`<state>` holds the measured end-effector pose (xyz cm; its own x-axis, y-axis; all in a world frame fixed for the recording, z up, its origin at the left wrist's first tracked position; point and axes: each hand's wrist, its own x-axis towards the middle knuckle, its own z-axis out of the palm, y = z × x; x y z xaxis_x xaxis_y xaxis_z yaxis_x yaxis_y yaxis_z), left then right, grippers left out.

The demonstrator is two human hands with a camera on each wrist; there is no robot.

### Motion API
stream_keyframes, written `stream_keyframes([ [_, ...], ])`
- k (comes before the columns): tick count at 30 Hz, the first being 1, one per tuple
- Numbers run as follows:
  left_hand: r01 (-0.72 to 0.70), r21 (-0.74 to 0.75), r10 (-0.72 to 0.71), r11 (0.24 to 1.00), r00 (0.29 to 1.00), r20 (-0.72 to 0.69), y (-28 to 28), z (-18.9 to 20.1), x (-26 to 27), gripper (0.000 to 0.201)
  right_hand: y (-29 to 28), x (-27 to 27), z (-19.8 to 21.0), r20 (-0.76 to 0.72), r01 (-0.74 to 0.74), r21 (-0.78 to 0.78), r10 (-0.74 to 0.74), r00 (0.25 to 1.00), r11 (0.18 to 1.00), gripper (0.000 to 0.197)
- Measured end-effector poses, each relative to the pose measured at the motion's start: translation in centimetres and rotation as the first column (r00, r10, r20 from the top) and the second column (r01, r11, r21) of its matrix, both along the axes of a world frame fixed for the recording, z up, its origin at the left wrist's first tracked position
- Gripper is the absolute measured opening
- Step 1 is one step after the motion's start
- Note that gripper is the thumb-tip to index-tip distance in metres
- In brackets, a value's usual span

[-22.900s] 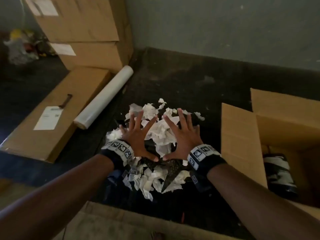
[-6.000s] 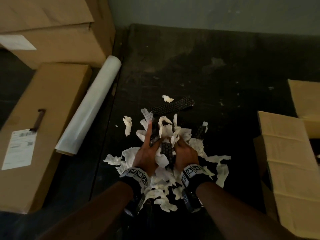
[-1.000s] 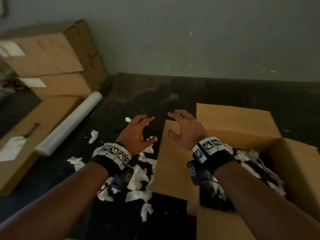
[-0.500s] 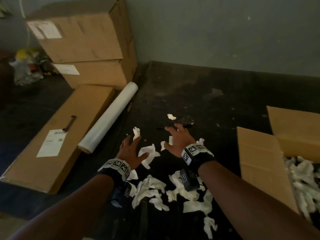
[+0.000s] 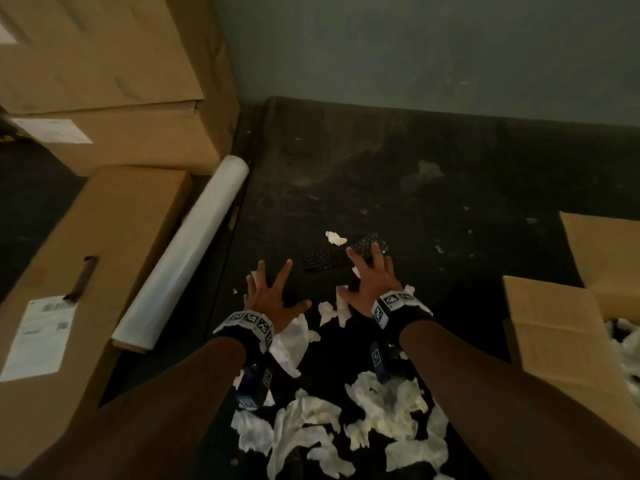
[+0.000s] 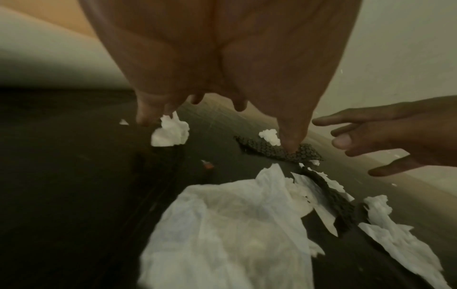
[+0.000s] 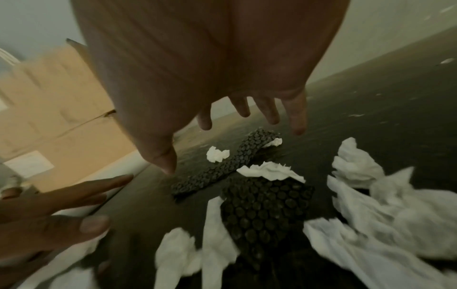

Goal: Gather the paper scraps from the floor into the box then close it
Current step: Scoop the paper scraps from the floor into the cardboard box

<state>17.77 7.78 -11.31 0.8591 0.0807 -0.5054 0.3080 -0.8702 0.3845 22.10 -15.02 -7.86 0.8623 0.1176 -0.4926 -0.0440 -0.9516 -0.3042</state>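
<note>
White paper scraps (image 5: 377, 410) lie scattered on the dark floor in front of me, with a black bubble-textured strip (image 5: 343, 256) farther out. My left hand (image 5: 268, 289) is spread, fingers straight, low over the floor beside a small scrap (image 6: 170, 132). My right hand (image 5: 369, 271) is spread too, its fingers reaching over the black strip (image 7: 232, 164). Neither hand holds anything. The open cardboard box (image 5: 561, 327) stands at the right edge, with white scraps (image 5: 627, 344) inside.
A white film roll (image 5: 187, 251) lies on the floor at the left, against a long flat carton (image 5: 90, 271). Stacked cartons (image 5: 114, 81) stand in the back left corner. A grey wall (image 5: 433, 46) closes the far side.
Both hands have reached farther forward and spread their fingers wide, the right now over the black strip. The view has tilted down and closer to the floor.
</note>
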Motion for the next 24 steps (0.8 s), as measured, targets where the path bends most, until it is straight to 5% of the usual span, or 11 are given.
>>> stream_keyframes([
  [8,0.229,0.010,-0.229,0.973,0.970,0.086,-4.7,-2.8,9.8,0.096,0.0,8.1,-3.2,-0.041,0.015,-0.027,-0.016,0.999,1.000,0.091],
  [13,0.481,0.058,-0.484,0.875,0.872,0.070,-6.7,-4.2,12.5,0.080,-0.1,7.8,-5.3,-0.069,-0.042,-0.044,0.039,0.997,0.998,0.074],
  [24,0.561,-0.067,-0.544,0.825,0.822,0.169,-4.8,-2.6,-1.4,0.074,0.9,-6.9,-4.8,-0.029,-0.156,0.007,0.156,0.987,0.988,0.065],
])
